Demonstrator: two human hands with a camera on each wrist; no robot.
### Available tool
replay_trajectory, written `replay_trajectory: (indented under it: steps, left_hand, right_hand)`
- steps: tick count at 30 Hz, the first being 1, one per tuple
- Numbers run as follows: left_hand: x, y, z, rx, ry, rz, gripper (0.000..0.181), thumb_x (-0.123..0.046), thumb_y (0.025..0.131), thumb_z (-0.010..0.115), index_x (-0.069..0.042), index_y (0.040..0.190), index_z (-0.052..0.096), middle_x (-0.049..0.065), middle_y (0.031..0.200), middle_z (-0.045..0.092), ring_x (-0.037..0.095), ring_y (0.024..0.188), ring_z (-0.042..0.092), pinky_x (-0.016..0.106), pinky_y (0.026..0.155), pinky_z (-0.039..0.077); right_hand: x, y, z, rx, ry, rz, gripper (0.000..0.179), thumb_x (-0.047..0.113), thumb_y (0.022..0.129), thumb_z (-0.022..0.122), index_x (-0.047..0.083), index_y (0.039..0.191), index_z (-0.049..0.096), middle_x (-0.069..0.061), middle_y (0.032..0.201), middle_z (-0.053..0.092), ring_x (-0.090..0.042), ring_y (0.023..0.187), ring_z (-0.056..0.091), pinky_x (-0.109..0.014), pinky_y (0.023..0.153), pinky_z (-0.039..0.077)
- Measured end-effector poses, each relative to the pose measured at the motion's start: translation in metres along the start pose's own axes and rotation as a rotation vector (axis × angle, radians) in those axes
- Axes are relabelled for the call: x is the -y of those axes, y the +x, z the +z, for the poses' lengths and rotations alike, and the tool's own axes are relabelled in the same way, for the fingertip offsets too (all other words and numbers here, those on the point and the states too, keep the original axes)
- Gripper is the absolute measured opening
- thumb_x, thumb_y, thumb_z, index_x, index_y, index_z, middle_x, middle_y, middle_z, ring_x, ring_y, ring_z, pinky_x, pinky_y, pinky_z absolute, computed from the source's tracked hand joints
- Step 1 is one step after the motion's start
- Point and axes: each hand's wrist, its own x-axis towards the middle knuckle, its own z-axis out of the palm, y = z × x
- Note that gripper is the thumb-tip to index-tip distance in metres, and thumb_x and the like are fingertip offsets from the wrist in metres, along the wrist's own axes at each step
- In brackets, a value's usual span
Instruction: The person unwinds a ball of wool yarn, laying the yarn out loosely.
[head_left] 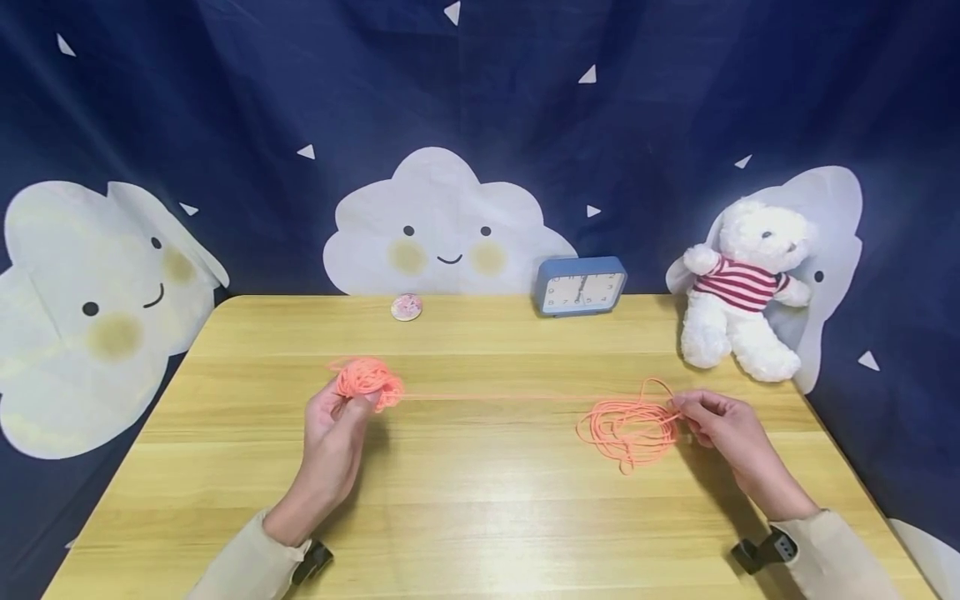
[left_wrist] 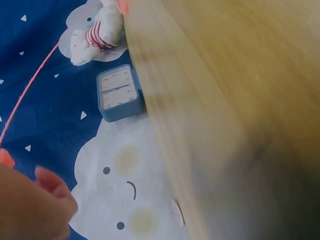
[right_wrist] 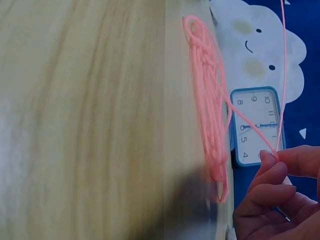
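Observation:
My left hand [head_left: 330, 446] grips a bunched skein of coral-pink yarn [head_left: 366, 377] above the left half of the table. One taut strand [head_left: 487, 397] runs from the skein across to my right hand [head_left: 723, 429]. Between thumb and index finger the right hand pinches the yarn, clearest in the right wrist view. A loose coil of the same yarn [right_wrist: 207, 100] lies on the table just left of that hand, joined to the pinch by a strand. In the left wrist view, part of the left hand [left_wrist: 35, 205] shows at the lower left; most of the skein is out of frame.
At the table's [head_left: 480, 517] back edge stand a blue desk clock [head_left: 581, 287] and, left of it, a small round pink-patterned disc [head_left: 407, 307]. A white teddy bear [head_left: 746, 292] in a striped shirt sits at the back right corner. Dark blue cloud-printed cloth [head_left: 510, 100] hangs behind.

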Motion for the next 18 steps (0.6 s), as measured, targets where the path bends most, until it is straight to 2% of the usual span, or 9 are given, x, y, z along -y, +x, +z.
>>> replay_trajectory:
  steps: [6, 11, 15, 18]
  left_hand:
    - [-0.001, 0.002, 0.004, -0.122, -0.011, 0.067, 0.029, 0.018, 0.101, 0.053, 0.007, 0.118, 0.073, 0.012, 0.116, 0.068, 0.017, 0.107, 0.066, 0.029, 0.099, 0.057]
    - [-0.002, 0.004, 0.004, -0.165, -0.067, 0.115, 0.026, 0.018, 0.101, 0.055, 0.01, 0.118, 0.072, 0.013, 0.114, 0.069, 0.018, 0.106, 0.067, 0.029, 0.098, 0.058]
    - [-0.003, 0.003, 0.004, -0.177, -0.019, 0.075, 0.029, 0.019, 0.098, 0.055, 0.006, 0.116, 0.074, 0.012, 0.114, 0.068, 0.018, 0.105, 0.066, 0.028, 0.097, 0.058]
    - [-0.003, 0.002, 0.004, -0.175, 0.047, 0.019, 0.034, 0.02, 0.095, 0.056, 0.001, 0.116, 0.075, 0.01, 0.115, 0.068, 0.016, 0.106, 0.066, 0.026, 0.096, 0.058]
  right_hand:
    - [-0.007, 0.001, -0.005, 0.002, -0.045, 0.024, 0.02, 0.02, 0.11, 0.066, 0.016, 0.103, 0.084, 0.006, 0.078, 0.061, -0.009, 0.07, 0.055, -0.024, 0.061, 0.049]
    - [-0.011, 0.004, -0.012, 0.014, -0.097, 0.06, 0.02, 0.021, 0.11, 0.066, 0.018, 0.103, 0.084, 0.008, 0.078, 0.062, -0.008, 0.07, 0.054, -0.025, 0.061, 0.048]
    - [-0.012, 0.007, -0.015, 0.041, -0.129, 0.07, 0.02, 0.018, 0.11, 0.065, 0.015, 0.106, 0.083, 0.008, 0.076, 0.061, -0.008, 0.069, 0.052, -0.025, 0.06, 0.045]
    - [-0.011, 0.007, -0.014, 0.046, -0.153, 0.063, 0.02, 0.015, 0.11, 0.064, 0.005, 0.112, 0.081, 0.008, 0.079, 0.063, -0.009, 0.071, 0.054, -0.025, 0.061, 0.047]
